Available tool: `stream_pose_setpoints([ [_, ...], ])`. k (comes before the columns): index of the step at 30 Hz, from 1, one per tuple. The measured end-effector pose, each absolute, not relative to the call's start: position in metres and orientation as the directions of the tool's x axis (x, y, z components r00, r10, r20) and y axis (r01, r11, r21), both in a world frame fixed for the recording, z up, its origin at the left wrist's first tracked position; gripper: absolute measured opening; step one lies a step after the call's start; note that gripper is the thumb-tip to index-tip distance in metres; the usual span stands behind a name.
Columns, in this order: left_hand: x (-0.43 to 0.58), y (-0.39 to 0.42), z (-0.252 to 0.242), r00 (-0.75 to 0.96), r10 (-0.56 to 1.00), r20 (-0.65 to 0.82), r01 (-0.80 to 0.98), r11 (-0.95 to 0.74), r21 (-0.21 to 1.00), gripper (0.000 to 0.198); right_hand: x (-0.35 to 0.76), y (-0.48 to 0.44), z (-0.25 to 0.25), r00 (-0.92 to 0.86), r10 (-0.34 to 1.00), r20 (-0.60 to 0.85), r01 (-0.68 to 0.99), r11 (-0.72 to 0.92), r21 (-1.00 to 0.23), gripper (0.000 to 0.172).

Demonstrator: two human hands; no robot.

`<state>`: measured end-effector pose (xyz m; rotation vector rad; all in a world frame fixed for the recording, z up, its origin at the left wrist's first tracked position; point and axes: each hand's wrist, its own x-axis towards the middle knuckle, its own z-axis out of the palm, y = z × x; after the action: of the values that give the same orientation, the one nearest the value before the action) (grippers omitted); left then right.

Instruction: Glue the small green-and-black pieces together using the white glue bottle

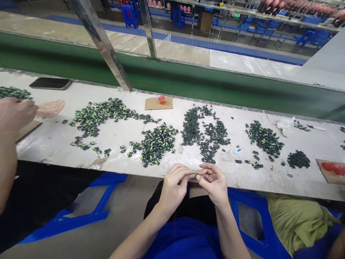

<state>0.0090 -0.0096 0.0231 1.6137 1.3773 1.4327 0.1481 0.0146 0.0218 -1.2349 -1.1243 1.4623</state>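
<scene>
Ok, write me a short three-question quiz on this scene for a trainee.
1. True or false: the left hand and the right hand pinch one small green-and-dark part between their fingertips.
2. Pick one: the red cup stands on A) a phone, B) a piece of cardboard, C) a blue stool.
3. Fill the gap: the pile beside the co-worker's hand at far left is ____ in colour.

Key: 1 true; 2 B; 3 pink.
</scene>
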Motion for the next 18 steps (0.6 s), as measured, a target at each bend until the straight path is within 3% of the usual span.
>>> stream_pose_setpoints([
  [8,0.012,-0.008,0.015,-0.099,0.895,0.434,0.313,-0.386,0.868,0.016,0.152,0.016,0.014,-0.098,0.986,-0.134,-0.031,-0.138,-0.990,0.031],
  [13,0.014,-0.010,0.009,-0.052,0.967,0.247,0.247,-0.228,0.942,0.017,0.163,0.009,0.025,-0.090,0.996,-0.011,0.154,0.003,-0.988,0.022],
  [16,0.006,-0.009,0.009,-0.030,0.986,0.165,0.264,-0.152,0.952,0.032,0.181,0.009,0.034,0.171,0.971,0.168,0.245,0.123,-0.962,0.015],
  [18,-0.006,-0.006,0.008,-0.069,0.979,0.193,0.327,-0.161,0.931,0.029,0.199,0.018,0.037,0.450,0.844,0.293,0.305,0.164,-0.938,0.017],
])
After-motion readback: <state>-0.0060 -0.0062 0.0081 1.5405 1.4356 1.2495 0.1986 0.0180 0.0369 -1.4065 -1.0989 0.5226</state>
